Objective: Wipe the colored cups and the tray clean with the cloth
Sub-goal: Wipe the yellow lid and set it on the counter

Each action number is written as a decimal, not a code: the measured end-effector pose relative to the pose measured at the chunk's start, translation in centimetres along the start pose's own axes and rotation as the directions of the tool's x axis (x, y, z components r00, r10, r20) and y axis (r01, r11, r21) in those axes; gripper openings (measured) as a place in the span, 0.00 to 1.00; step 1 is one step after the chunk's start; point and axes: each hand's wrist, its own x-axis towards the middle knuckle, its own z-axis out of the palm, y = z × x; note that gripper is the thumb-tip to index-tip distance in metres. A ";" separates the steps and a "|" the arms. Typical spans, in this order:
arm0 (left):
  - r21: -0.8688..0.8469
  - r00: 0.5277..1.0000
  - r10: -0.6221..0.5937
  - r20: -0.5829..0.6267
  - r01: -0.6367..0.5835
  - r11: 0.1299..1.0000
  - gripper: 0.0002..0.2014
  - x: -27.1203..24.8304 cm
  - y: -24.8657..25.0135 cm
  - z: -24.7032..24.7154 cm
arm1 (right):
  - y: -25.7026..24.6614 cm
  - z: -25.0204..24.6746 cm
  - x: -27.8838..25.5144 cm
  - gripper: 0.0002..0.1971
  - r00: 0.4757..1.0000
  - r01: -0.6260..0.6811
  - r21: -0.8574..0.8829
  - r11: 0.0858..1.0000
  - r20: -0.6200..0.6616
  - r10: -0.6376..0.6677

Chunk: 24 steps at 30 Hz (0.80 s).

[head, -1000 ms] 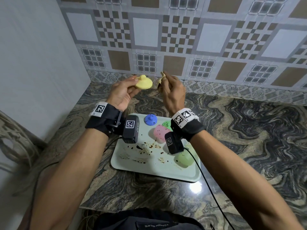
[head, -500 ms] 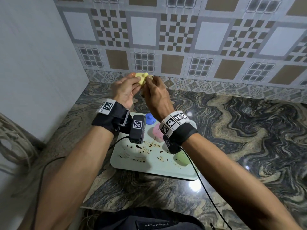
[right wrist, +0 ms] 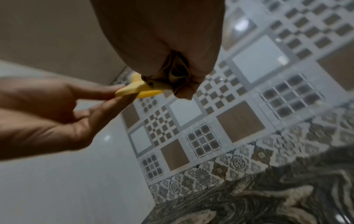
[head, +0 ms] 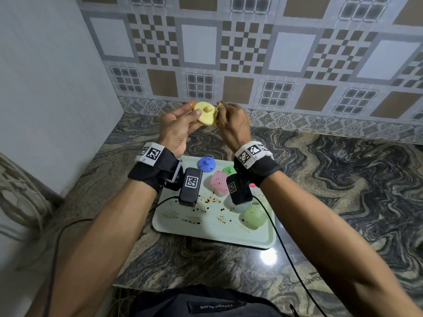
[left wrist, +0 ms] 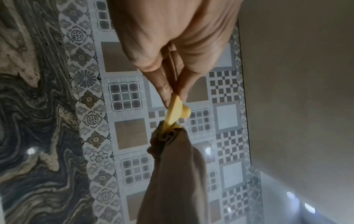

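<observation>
My left hand pinches a yellow lid with a knob by its rim, held up in front of the tiled wall. My right hand grips a bunched brownish cloth and presses it against the lid's other edge. Below the hands lies a pale green tray smeared with brown stains. On it stand a blue lid, a pink cup, a light green cup and a darker green piece, partly hidden by my right wrist.
The tray rests on a dark swirled marble counter, near its front edge. A plain white wall closes the left side and patterned tiles the back. A black cable runs from my right wrist across the tray's corner.
The hands came together and now sit slightly apart again. The yellow lid has turned so its knob faces me, with the cloth against its right edge.
</observation>
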 end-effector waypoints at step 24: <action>0.362 0.980 0.115 0.163 -0.167 0.917 0.16 1.3 1.1 -2.3 | 1.6 -0.6 -0.7 0.19 0.984 0.175 -0.015 0.984 -0.033 -0.176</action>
